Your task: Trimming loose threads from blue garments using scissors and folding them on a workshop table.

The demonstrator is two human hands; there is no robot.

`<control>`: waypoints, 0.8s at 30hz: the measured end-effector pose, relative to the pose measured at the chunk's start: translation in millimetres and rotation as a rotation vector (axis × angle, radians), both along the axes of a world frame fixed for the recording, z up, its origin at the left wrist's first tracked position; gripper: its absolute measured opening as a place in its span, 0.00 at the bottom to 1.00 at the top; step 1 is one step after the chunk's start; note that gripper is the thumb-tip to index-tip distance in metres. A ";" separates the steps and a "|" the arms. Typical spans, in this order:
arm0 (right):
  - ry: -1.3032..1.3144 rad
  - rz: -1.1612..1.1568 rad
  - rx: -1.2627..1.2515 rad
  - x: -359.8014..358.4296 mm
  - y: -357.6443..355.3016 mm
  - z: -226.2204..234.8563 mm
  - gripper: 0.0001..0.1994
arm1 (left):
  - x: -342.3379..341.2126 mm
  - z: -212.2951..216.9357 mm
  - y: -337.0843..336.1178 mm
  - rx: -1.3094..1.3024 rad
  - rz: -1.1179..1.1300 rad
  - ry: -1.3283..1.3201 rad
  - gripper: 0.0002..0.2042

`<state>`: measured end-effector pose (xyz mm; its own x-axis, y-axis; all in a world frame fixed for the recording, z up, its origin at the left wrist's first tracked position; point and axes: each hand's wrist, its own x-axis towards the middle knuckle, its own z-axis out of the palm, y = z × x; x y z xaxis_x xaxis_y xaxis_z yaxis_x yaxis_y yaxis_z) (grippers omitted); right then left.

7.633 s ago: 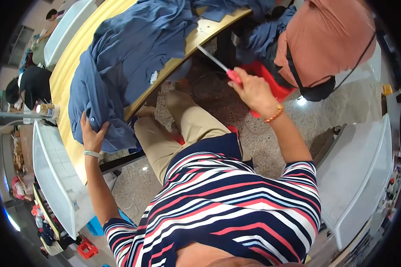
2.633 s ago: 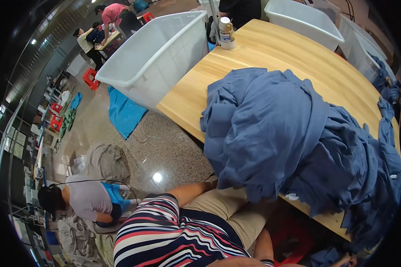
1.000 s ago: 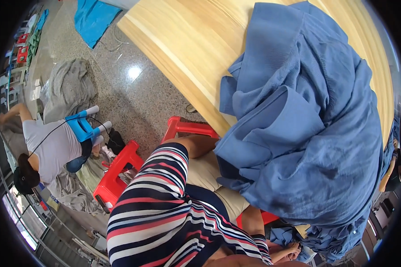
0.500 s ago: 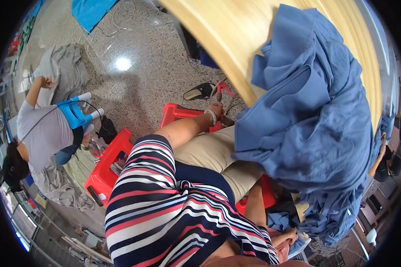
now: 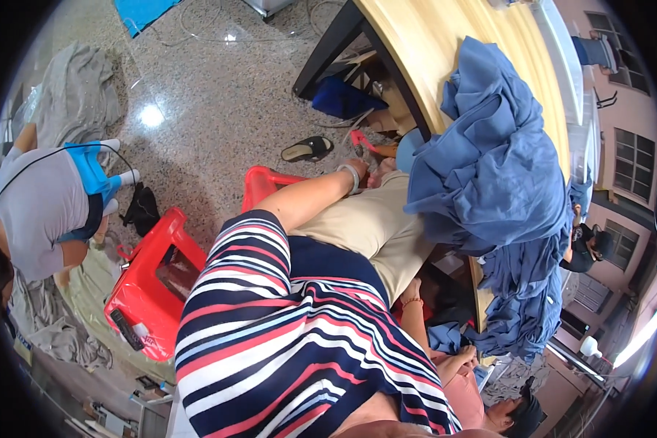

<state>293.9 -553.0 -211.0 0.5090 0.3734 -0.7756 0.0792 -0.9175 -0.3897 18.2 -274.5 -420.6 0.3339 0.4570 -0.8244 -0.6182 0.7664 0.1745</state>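
A large heap of blue garments (image 5: 496, 182) hangs over the edge of a wooden table (image 5: 445, 44) at the upper right. My left arm reaches across my beige trousers; my left hand (image 5: 376, 171), with a pale wristband, lies at my knee beside the lower edge of the blue cloth. Its fingers are partly hidden. A red-handled tool (image 5: 363, 140) lies on the floor just beyond it. My right forearm, with an orange bracelet, drops beside my thigh, and my right hand (image 5: 460, 359) is low down by more blue cloth (image 5: 445, 339). Its grip is unclear.
I sit on a red stool (image 5: 270, 191); a second red stool (image 5: 150, 285) stands to the left. A person in a grey top (image 5: 36, 212) crouches at far left near grey cloth. A black sandal (image 5: 306, 150) lies on the speckled floor. Another person in pink (image 5: 482, 401) is at bottom right.
The view has swung further down and round, so the table and blue heap sit higher and to the right. My left hand stays at my knee. My right hand has come into sight.
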 end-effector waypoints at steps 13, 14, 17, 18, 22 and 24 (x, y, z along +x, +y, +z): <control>0.249 -0.251 0.113 -9.5 12.5 -26.1 0.19 | 5.4 22.5 124.4 0.886 -0.296 0.136 0.18; 0.057 -0.004 -0.011 -16.4 16.3 -11.6 0.17 | 40.2 41.5 159.5 0.953 -0.360 0.102 0.18; -0.095 0.035 -0.197 25.8 -16.6 -57.8 0.14 | 28.2 26.2 168.0 0.987 -0.416 0.059 0.18; -0.053 -0.099 -0.232 48.6 -39.6 -84.0 0.12 | 32.9 28.8 174.3 0.989 -0.419 0.050 0.18; 0.124 -0.240 -0.073 21.8 -2.7 -58.2 0.11 | 10.5 21.1 159.2 0.911 -0.423 0.127 0.18; 0.231 -0.316 0.048 14.8 1.0 -53.5 0.14 | -5.8 34.9 141.6 0.854 -0.412 0.161 0.18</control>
<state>308.7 -552.0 -264.5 0.4187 0.2644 -0.8688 -0.2994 -0.8630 -0.4069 12.5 -132.9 -385.8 0.5146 0.7964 -0.3175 -0.2482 0.4929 0.8339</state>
